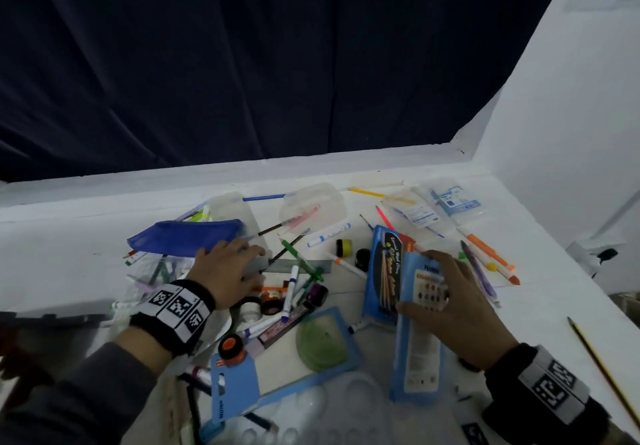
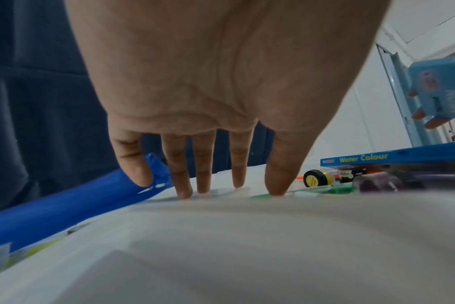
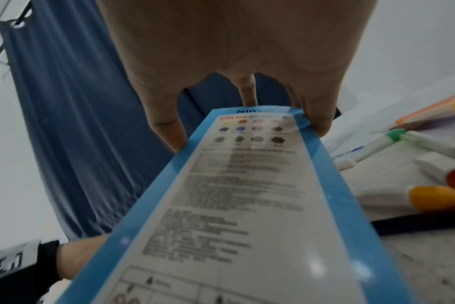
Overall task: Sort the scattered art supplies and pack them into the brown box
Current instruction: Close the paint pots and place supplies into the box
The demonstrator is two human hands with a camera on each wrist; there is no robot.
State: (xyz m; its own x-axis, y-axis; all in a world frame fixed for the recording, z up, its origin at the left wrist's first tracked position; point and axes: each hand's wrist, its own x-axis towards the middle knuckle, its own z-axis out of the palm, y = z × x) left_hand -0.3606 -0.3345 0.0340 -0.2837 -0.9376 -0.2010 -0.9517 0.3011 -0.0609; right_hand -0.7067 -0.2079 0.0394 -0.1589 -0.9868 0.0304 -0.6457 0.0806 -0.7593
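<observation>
Art supplies lie scattered over a white table (image 1: 69,264). My right hand (image 1: 443,288) grips one end of a long light-blue paint box (image 1: 415,351), thumb on its left edge and fingers over the top. The right wrist view shows that box (image 3: 234,205) held slanted, its colour chart facing the camera. My left hand (image 1: 235,264) reaches forward with straight fingers (image 2: 185,191) that touch a translucent plastic case (image 1: 258,262) beside a blue zip pouch (image 1: 183,236). No brown box shows plainly.
A dark-blue Water Colour box (image 1: 384,271) lies by my right hand. Small paint pots (image 1: 344,247), markers (image 1: 294,285), a blue-framed palette (image 1: 311,351) and a clear tub (image 1: 315,205) crowd the middle. Orange markers (image 1: 491,254) and a pencil (image 1: 602,372) lie at the right. A white wall rises on the right.
</observation>
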